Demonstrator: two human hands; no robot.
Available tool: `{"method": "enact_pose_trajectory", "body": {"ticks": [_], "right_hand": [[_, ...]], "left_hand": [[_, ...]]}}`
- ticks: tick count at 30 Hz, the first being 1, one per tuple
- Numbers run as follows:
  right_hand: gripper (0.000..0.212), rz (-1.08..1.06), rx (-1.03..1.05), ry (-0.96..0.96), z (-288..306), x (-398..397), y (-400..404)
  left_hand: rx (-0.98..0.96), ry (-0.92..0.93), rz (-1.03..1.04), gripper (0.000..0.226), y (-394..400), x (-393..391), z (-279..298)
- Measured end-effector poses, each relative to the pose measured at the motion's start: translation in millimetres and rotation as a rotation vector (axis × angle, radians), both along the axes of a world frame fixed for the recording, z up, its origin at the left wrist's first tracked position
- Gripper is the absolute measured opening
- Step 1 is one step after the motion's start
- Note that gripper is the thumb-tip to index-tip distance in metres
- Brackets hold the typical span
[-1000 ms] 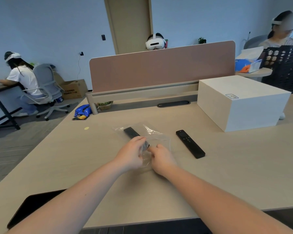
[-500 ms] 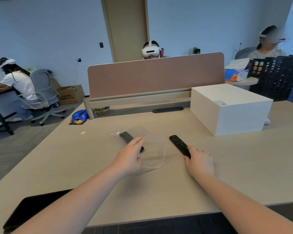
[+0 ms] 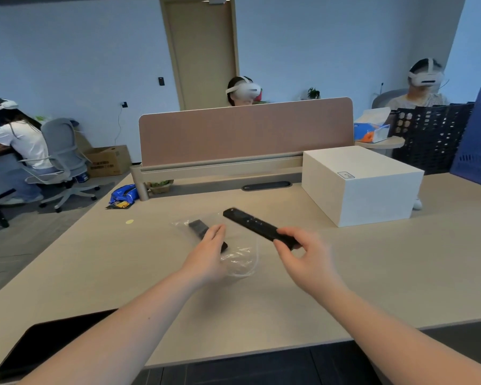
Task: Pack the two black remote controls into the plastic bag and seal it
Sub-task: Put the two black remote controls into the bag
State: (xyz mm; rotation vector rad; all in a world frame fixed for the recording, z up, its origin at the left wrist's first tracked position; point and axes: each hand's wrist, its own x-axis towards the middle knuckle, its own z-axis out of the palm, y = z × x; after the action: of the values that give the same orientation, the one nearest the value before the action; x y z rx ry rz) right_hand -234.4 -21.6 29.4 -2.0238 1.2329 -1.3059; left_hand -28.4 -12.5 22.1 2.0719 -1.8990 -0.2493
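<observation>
A clear plastic bag [image 3: 242, 259] lies flat on the beige desk [image 3: 372, 273] in front of me. One black remote control [image 3: 199, 227] rests inside it, partly covered by my left hand [image 3: 208, 254], which presses down on the bag and remote. My right hand [image 3: 303, 254] holds the second black remote control [image 3: 257, 226] by its near end, lifted above the desk just right of the bag, its far end pointing up and left.
A white box [image 3: 364, 184] stands at the right rear of the desk. A brown partition [image 3: 245, 129] runs along the back. A dark tablet [image 3: 47, 340] lies at the near left edge. Blue crates [image 3: 478, 140] stand far right. People with headsets sit around.
My right hand left the bag, reached right to the second remote, gripped it and lifted it off the desk toward the bag. My left hand stayed on the bag.
</observation>
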Motion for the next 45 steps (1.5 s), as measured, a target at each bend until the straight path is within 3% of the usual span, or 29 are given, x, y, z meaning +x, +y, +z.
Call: {"method": "enact_pose_trajectory", "body": {"ticks": [7, 23, 31, 36, 38, 42, 45], "right_hand": [[0.023, 0.007, -0.051, 0.247, -19.0, 11.7, 14.5], [0.019, -0.007, 0.103, 0.655, -48.9, 110.0, -63.7], [0.024, 0.024, 0.171, 0.691, -72.6, 116.9, -85.2], [0.046, 0.092, 0.186, 0.797, -75.8, 120.0, -86.9], [0.046, 0.089, 0.194, 0.816, -70.9, 120.7, -85.4], [0.032, 0.114, 0.114, 0.710, -64.3, 110.4, -82.7], [0.025, 0.035, -0.077, 0.555, -56.4, 89.0, -80.4]], "left_hand": [[-0.050, -0.013, -0.020, 0.079, 0.6, -2.9, 1.5], [-0.025, -0.029, -0.066, 0.081, -7.4, 26.6, -12.1], [-0.009, -0.011, -0.055, 0.079, -13.8, 36.3, -20.6], [-0.014, -0.033, -0.082, 0.077, -16.4, 40.0, -23.8], [-0.014, -0.037, -0.085, 0.077, -16.8, 41.2, -25.1], [-0.026, -0.027, -0.089, 0.074, -15.1, 43.4, -26.4], [-0.054, -0.004, -0.115, 0.053, -11.4, 44.3, -27.1]]}}
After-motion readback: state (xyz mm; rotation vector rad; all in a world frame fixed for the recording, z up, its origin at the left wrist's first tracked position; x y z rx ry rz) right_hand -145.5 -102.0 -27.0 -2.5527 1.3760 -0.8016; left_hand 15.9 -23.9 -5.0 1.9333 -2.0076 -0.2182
